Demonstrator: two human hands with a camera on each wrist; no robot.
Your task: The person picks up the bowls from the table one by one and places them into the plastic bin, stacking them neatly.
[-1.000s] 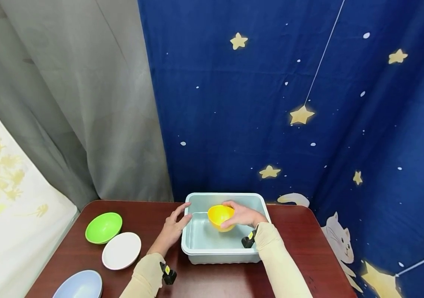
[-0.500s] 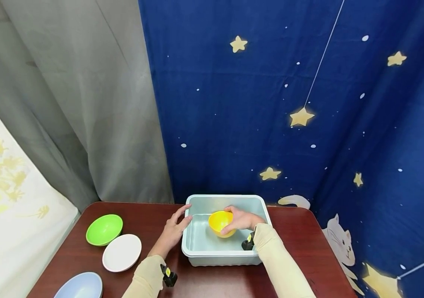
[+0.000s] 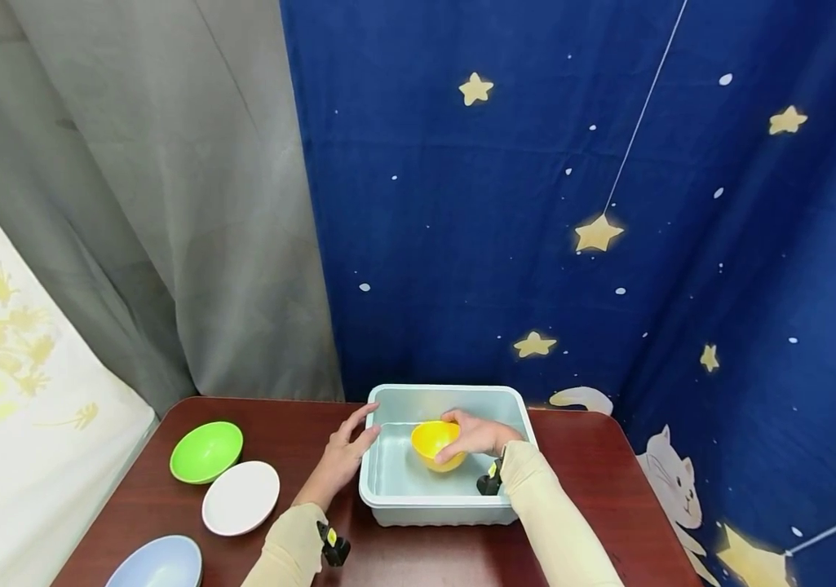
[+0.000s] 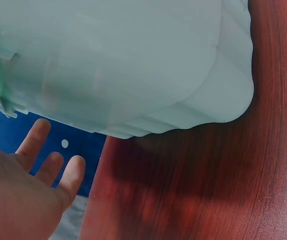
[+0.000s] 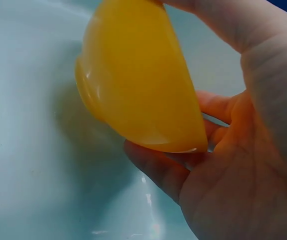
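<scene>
My right hand grips a small yellow bowl by its side, between thumb and fingers. The bowl is inside the pale blue-green plastic basin, low over its floor. In the right wrist view the yellow bowl appears side-on with its foot facing left, and its shadow falls on the basin floor beside it. At the basin's left rim is my left hand, fingers spread and relaxed. The left wrist view shows several fingers of my left hand extended beside the basin's outer wall; its thumb is hidden there.
On the left of the dark red wooden table stand a green bowl, a white bowl and a light blue bowl. Behind the table hang a grey curtain and a blue star-patterned curtain.
My right hand has lowered the yellow bowl slightly, toward the near side of the basin. My left hand has stayed at the rim. The other bowls have not moved.
</scene>
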